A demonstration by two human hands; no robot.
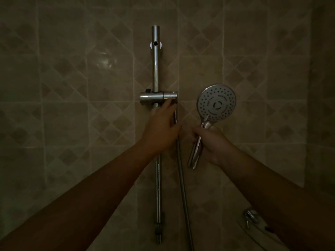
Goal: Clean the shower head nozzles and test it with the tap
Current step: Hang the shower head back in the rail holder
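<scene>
The right hand point(211, 142) grips the shower head point(216, 103) by its handle; the left hand point(161, 124), fingers extended, steadies the holder point(158, 96); nozzles should stay facing the person.

Shower head point(216, 102) right of holder point(158, 97) (on rail point(156, 69)); tap point(251, 215) lower right.

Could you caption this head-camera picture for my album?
Right hand grips shower head; left hand touches rail holder.

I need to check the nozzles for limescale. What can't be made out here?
- Nozzle deposits on the shower head: head view too dim, too small.
- Tap: partly behind the right arm.
- Right hand's grip: fingers hidden behind the handle.
- Hose: cut off at the bottom edge.
</scene>
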